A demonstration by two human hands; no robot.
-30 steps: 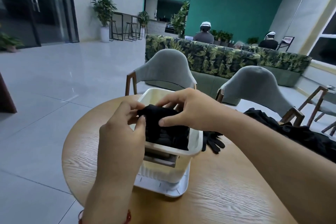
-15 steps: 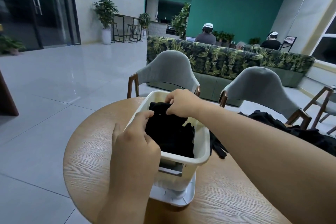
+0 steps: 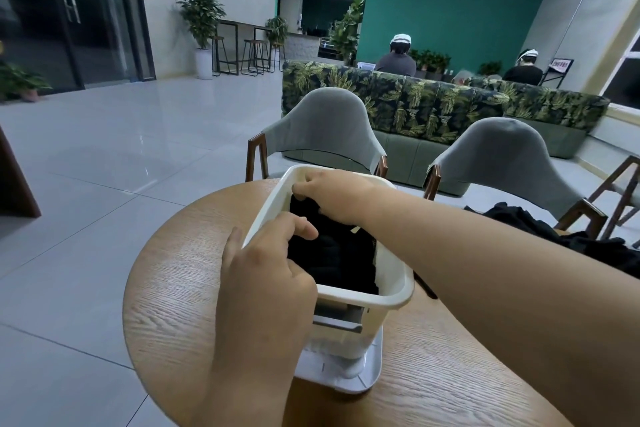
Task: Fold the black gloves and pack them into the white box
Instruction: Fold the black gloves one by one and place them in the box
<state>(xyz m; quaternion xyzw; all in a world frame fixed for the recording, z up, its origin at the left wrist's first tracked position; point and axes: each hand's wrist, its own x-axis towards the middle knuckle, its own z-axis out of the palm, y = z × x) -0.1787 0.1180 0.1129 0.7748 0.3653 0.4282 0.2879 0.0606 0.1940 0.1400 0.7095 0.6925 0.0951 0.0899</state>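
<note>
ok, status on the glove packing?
Right hand pinching black gloves at far end of white box. Left hand fingers inside near-left rim, grip unclear. Nothing blocking; black cloth lies right.

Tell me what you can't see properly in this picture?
Head view only:
- How many black gloves lie in the white box: one dark mass, partly under the right hand.
- Whether the left hand grips them: most fingertips are hidden behind the hand itself.
- The black pile at right: cut by the frame edge and the right forearm.
</note>
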